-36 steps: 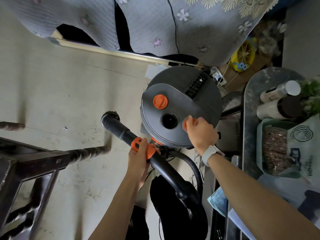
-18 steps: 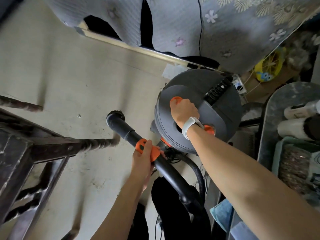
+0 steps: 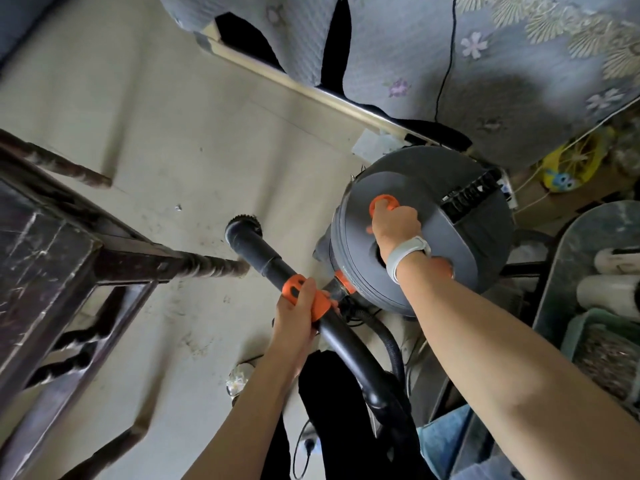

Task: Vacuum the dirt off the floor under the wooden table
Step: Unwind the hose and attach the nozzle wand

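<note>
Head view: left hand (image 3: 298, 315) grasps the smooth black wand (image 3: 256, 252) at its orange collar; right hand (image 3: 394, 223) pinches the round orange knob (image 3: 382, 202) on the grey drum vacuum (image 3: 450, 244), centre-right.

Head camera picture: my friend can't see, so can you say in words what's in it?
A person's left hand grips the orange collar on a black vacuum wand, while the right hand holds an orange knob on top of the round grey vacuum. The wand's brush tip points at the dirty floor beside a dark wooden table.
</note>
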Tool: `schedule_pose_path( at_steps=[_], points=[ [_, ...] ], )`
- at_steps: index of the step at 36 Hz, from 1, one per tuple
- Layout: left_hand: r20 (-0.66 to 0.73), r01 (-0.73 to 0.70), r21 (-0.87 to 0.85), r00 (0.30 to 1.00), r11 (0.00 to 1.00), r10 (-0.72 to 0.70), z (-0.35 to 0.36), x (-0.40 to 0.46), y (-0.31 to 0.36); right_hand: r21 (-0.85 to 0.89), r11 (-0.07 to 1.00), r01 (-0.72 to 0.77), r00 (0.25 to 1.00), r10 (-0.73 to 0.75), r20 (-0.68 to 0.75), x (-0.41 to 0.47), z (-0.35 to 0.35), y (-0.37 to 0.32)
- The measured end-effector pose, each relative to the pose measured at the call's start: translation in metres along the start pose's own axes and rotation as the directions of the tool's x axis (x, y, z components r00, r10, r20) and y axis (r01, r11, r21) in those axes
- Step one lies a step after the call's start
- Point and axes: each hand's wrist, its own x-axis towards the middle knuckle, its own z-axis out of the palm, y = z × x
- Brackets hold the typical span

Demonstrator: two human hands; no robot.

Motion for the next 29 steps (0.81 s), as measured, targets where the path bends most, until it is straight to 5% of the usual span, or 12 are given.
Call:
schedule_pose_path(
  at_steps=[5,11,16,23,29],
  points=[
    [-0.002,-0.018,-0.005,1.0,1.0,0.018,-0.004,0.0,-0.003,0.178,0.978,-0.105,0.994,0.101,0.031,-0.005,0.005,-0.007],
    [0.025,-0.013,0.039,1.0,0.999,0.012,-0.008,0.003,-0.009,0.014,0.995,0.1,0.993,-0.101,0.065,-0.011,0.002,0.007],
    [0.024,-0.018,0.121,1.0,0.993,0.016,-0.017,0.004,-0.013,-0.161,0.93,0.331,0.923,-0.283,0.263,-0.05,0.0,0.044],
    [-0.023,0.033,0.174,0.999,0.984,-0.029,-0.046,0.008,-0.012,-0.285,0.798,0.532,0.74,-0.274,0.614,-0.137,0.003,0.101],
    [0.034,0.065,0.242,0.997,0.968,-0.075,-0.089,0.008,-0.017,-0.486,0.551,0.678,0.716,-0.343,0.608,-0.164,0.024,0.116]
  ],
)
